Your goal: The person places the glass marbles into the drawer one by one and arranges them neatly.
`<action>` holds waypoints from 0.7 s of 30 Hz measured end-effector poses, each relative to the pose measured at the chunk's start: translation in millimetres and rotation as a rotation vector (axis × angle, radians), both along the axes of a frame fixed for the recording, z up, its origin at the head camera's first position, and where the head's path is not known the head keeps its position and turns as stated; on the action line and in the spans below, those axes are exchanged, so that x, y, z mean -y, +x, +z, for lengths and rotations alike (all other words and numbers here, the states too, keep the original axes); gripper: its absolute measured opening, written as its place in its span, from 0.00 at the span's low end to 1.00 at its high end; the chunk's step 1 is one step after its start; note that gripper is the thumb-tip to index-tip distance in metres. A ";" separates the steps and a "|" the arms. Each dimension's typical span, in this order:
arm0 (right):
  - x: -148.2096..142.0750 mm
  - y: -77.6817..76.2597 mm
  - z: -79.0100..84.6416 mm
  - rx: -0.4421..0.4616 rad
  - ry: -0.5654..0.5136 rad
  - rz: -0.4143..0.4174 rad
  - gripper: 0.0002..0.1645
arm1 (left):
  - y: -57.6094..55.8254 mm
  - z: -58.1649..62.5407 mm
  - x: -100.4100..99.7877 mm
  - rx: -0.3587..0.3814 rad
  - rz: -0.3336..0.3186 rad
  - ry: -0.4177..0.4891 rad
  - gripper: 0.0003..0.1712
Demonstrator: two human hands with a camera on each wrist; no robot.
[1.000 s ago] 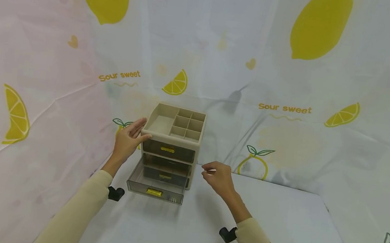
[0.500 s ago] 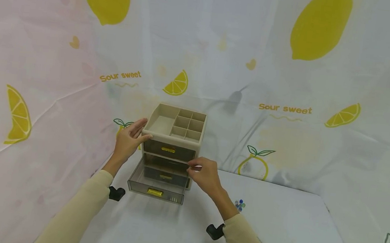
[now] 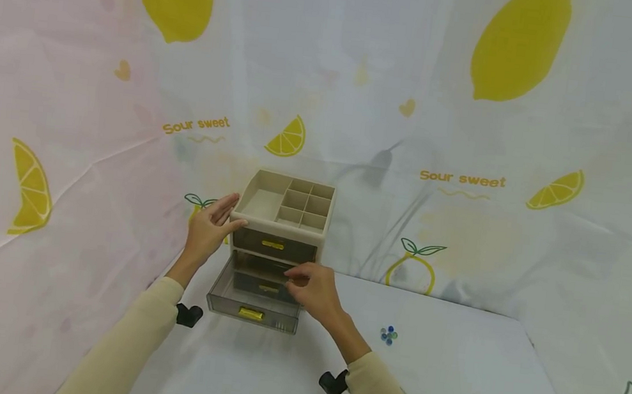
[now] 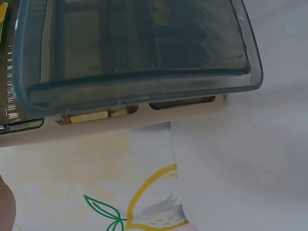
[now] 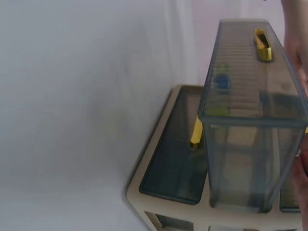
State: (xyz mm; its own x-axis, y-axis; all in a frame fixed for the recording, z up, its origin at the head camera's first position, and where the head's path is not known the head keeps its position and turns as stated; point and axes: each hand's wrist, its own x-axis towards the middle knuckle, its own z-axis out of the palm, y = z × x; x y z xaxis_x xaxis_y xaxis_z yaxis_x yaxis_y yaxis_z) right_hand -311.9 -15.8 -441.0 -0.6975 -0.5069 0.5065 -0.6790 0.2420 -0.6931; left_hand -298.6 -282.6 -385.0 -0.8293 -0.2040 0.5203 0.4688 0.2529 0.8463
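My L hand (image 3: pixel 209 232) rests straight-fingered on the organizer's (image 3: pixel 278 227) L side, thumb at front rim. R hand (image 3: pixel 315 287) is above the pulled-out drawer (image 3: pixel 279 323), fingertips close; can't tell if gripping anything. Marbles (image 3: pixel 389 336): head cam only. R-wrist cam adds blue/green blobs (image 5: pixel 222 81) thru drawer front. Backdrop (image 3: pixel 353 117): "Sour sweet" x2.

We see the left hand (image 4: pixel 6 206) mostly cut off in the left wrist view. We can't tell if the right hand (image 3: pixel 313 288) holds anything.
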 end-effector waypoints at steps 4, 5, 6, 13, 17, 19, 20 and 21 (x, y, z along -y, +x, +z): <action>8.5 3.0 0.4 0.020 0.034 0.025 0.08 | -0.2 0.4 0.2 0.009 0.000 0.002 0.38; 10.6 3.7 0.9 0.020 0.045 0.029 0.08 | -0.3 0.4 0.2 0.009 0.000 0.001 0.38; 12.6 4.1 1.3 0.023 0.055 0.035 0.08 | -0.5 0.4 0.2 0.010 0.000 0.002 0.38; 25.8 4.6 -1.3 0.053 0.128 0.087 0.08 | -2.0 -1.2 1.2 0.013 -0.008 0.013 0.38; 30.7 5.5 -5.1 0.052 0.193 0.089 0.08 | -2.0 -1.6 1.2 0.017 -0.009 0.019 0.38; 32.1 6.7 -5.6 0.052 0.222 0.093 0.08 | -1.8 -1.5 1.3 0.019 -0.008 0.020 0.38; 32.9 7.2 -5.8 0.055 0.238 0.093 0.08 | -1.8 -1.5 1.3 0.017 -0.007 0.020 0.38; 33.8 7.6 -5.9 0.056 0.248 0.096 0.08 | -2.0 -1.3 1.3 0.016 -0.007 0.024 0.38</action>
State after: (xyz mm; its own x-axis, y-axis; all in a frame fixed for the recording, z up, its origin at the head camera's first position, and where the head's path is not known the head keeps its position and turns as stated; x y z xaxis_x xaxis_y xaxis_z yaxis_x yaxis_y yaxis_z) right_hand -304.4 -49.6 -446.9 -0.6635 -0.6761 0.3205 -0.6695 0.3452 -0.6577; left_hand -300.6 -283.9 -386.4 -0.8388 -0.2103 0.5022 0.4571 0.2292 0.8594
